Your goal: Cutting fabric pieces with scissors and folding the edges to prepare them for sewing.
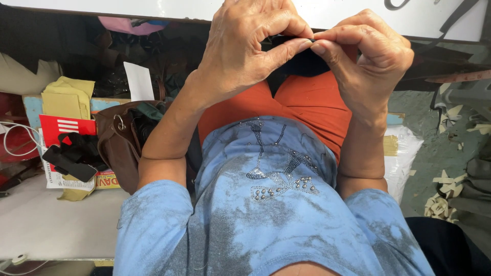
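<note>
My left hand (245,48) and my right hand (371,61) meet near the top of the head view, over my lap. Both pinch the same small black piece (303,60) of soft material, thumbs and forefingers pressed together at its upper edge. Most of the black piece is hidden behind my fingers. Below the hands I see my orange trousers (312,105) and my blue shirt (266,204) with studs on the front.
A brown leather bag (120,143) sits at my left side, beside a red-and-white printed box (61,128) with a black object on it. Yellow cloth (66,97) and a white cable (18,140) lie further left. Scraps of material litter the floor (450,153) on the right.
</note>
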